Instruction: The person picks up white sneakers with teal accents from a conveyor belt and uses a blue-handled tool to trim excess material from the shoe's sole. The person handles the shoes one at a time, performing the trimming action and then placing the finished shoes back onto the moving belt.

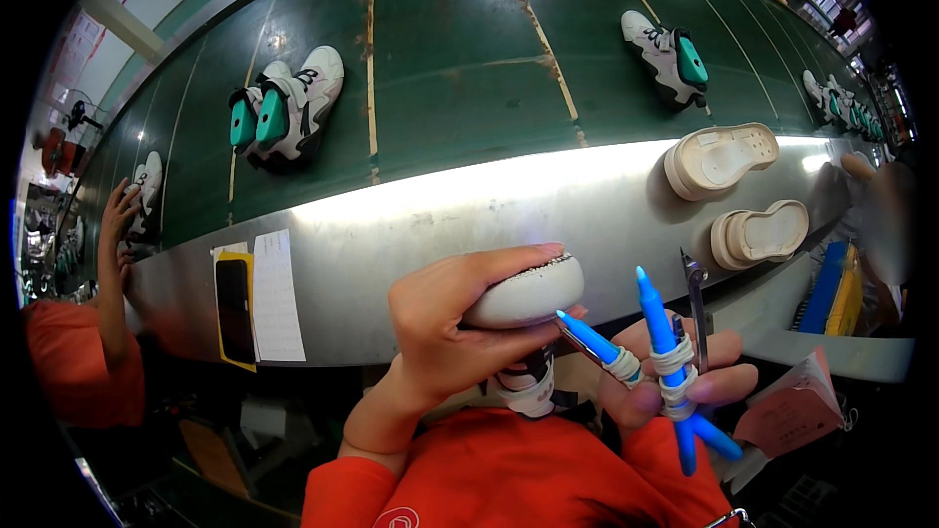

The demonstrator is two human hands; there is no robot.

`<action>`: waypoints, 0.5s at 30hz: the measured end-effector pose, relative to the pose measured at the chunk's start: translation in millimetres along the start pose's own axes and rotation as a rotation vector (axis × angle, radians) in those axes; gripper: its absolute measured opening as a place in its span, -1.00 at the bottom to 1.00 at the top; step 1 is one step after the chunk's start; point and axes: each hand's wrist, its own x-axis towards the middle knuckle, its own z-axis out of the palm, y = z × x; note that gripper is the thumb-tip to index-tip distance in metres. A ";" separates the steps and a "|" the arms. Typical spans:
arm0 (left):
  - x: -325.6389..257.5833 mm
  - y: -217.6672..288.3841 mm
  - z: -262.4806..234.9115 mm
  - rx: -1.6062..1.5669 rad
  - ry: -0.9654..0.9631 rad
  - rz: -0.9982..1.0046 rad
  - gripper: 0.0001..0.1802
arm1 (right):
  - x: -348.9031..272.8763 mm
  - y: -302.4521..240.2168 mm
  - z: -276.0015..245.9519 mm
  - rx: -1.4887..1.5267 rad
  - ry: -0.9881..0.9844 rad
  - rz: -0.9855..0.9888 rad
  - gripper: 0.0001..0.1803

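Observation:
My left hand (pixel 421 318) is wrapped round a white and black sneaker (pixel 528 295), its rounded pale toe facing up and its dark, lower part hanging against my front. In my right hand (pixel 636 393) are several blue pens (pixel 657 313), bound with pale rubber bands. The tip of one blue pen (pixel 587 334) is at the sneaker's edge; whether it touches I cannot tell. Between the same fingers rises a slim dark metal tool (pixel 695 298), its kind unclear. Some right fingers are hidden behind the pens.
Sneakers with teal inserts (pixel 284 112) stand on the green conveyor belt (pixel 450 68). Two cream sole-shaped blocks (pixel 722 168) lie on the metal ledge (pixel 391 210) at right, a phone (pixel 234 303) and paper (pixel 278 298) at left. Another person's hand (pixel 119 210) touches a shoe far left.

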 end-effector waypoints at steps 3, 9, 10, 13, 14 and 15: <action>-0.1 0.2 0.1 0.001 0.007 0.012 -0.51 | 8.0 -0.8 0.7 -0.023 -0.053 -0.023 -0.56; -1.6 3.0 -0.9 -0.003 -0.024 0.062 -0.52 | 34.7 -12.7 6.3 -0.221 -0.224 0.041 -0.63; -0.8 5.2 0.0 0.008 -0.031 0.072 -0.53 | 38.4 -14.5 7.8 -0.265 -0.222 0.045 -0.63; -3.1 3.5 1.3 0.055 0.018 0.100 -0.55 | 47.4 -16.8 11.8 -0.487 -0.321 0.035 -0.63; -3.1 2.1 0.7 0.052 0.024 0.095 -0.55 | 50.7 -19.2 0.1 -0.314 -0.345 0.109 -0.59; -2.8 -1.4 -0.4 0.050 0.030 0.088 -0.55 | 51.9 -20.3 -11.4 -0.140 -0.367 0.184 -0.53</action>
